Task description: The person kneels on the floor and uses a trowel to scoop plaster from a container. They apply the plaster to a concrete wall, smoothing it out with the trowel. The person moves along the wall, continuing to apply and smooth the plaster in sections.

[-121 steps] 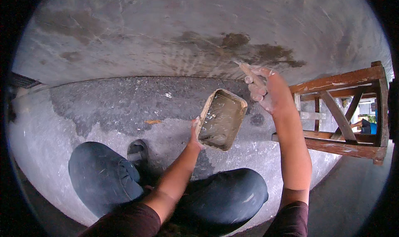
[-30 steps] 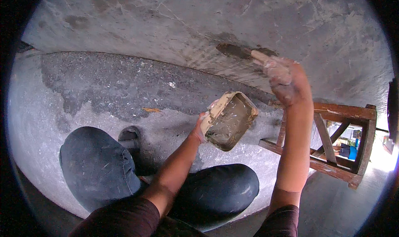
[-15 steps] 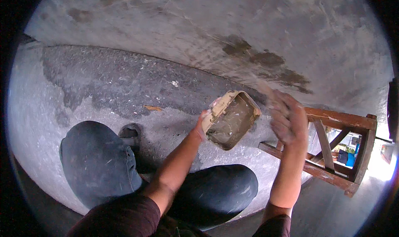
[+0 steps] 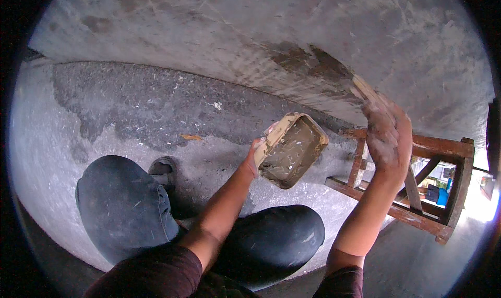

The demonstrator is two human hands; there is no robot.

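My left hand (image 4: 254, 156) is closed on the left side of a tan rectangular tub (image 4: 280, 134), held tilted above the floor. A thin coat of grey-brown wet plaster (image 4: 292, 154) lines the tub's inside. My right hand (image 4: 387, 133), dusted with pale residue, grips the light handle of a putty knife (image 4: 364, 86). Its dark, widening blade lies against the grey wall (image 4: 235, 16), at the right part of a wet brown patch (image 4: 289, 57). The fingertips of my left hand are partly hidden behind the tub.
A worn reddish-brown wooden frame like a stool (image 4: 443, 149) lies on the right, behind my right forearm. The rough concrete floor (image 4: 130, 99) carries white specks and a brown scrap (image 4: 191, 137). My bent knees and one sandal (image 4: 163, 167) are below.
My right hand has moved from beside the tub up and right to the wall, and the putty knife now shows clearly against the patch. My left hand and tub have barely moved.
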